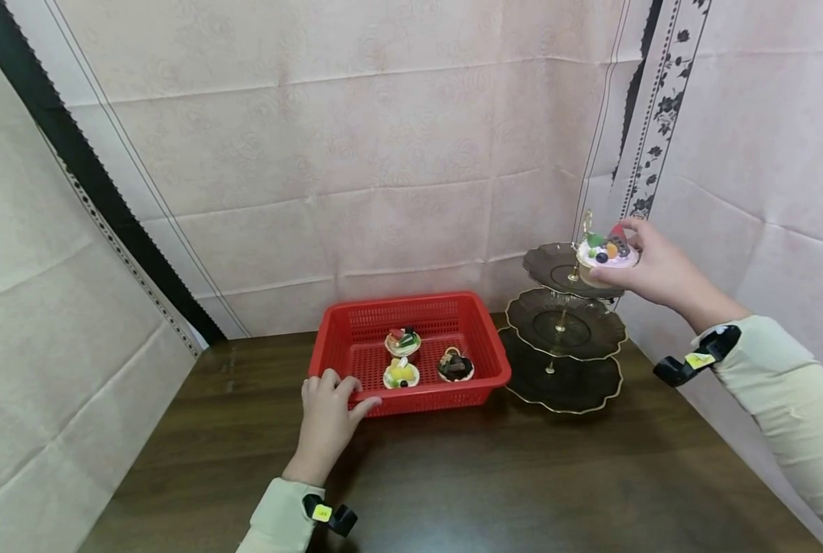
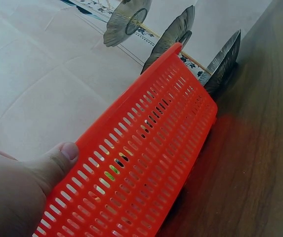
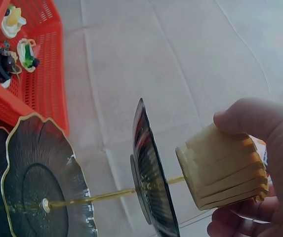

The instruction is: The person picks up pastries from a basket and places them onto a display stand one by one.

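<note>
My right hand [image 1: 660, 265] holds a fruit-topped cupcake [image 1: 606, 259] by its sides, just above the top tier of a three-tier cake stand [image 1: 566, 326]. From the right wrist view, the cupcake's pale pleated cup [image 3: 222, 170] is tilted and apart from the top plate [image 3: 153, 173]. At the front left corner of a red plastic basket [image 1: 418, 400], my left hand [image 1: 327, 418] grips the rim. Its thumb [image 2: 64, 158] shows against the basket's edge in the left wrist view; the other fingers are hidden there.
Inside the basket sit several small cakes: one with red and green topping [image 1: 403, 343], a yellow one [image 1: 401, 374] and a dark chocolate one [image 1: 456, 365]. The basket stands left of the stand on a brown wooden table [image 1: 453, 476]. Pale cloth [image 1: 384, 153] hangs behind.
</note>
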{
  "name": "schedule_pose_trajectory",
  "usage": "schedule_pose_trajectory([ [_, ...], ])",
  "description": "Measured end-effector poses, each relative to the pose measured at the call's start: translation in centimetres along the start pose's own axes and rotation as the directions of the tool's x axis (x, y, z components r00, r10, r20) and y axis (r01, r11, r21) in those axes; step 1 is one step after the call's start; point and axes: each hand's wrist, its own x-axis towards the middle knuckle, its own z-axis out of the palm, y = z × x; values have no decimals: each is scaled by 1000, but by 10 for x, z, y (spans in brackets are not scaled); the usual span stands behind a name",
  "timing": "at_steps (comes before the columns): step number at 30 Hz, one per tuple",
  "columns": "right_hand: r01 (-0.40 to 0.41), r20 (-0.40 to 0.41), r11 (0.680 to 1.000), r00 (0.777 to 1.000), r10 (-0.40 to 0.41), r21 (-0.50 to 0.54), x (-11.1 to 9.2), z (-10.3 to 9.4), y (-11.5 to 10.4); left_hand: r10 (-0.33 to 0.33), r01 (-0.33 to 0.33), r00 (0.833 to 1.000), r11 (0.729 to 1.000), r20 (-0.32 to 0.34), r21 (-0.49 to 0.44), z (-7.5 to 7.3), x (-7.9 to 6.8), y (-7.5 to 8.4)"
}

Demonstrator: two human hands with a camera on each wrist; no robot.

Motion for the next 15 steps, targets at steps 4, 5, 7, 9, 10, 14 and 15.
schedule_pose_trajectory([
  [4,0,10,1000,1000,0,-27,-2,-4,4,5,-5,1000,1000,-7,0,-1,1,0],
  [5,0,12,999,1000,1,-36,-2,-4,5,6,-6,1000,1000,-8,2,-1,1,-1],
  [7,-1,15,999,1000,2,-51,-3,-5,8,7,-7,1000,1000,-11,-1,-1,1,-1],
  [9,-5,18,998,1000,6,-57,-3,-5,11,7,-7,1000,1000,-11,1,-1,0,-1],
  [10,-9,19,998,1000,10,-58,-3,-5,13,7,-7,1000,1000,-11,-1,0,0,0],
  [14,-37,17,997,999,39,-61,1,-5,18,7,-7,1000,1000,-8,-1,0,0,0],
  [15,-45,13,997,999,46,-64,3,-5,19,7,-7,1000,1000,-8,-1,0,0,0],
])
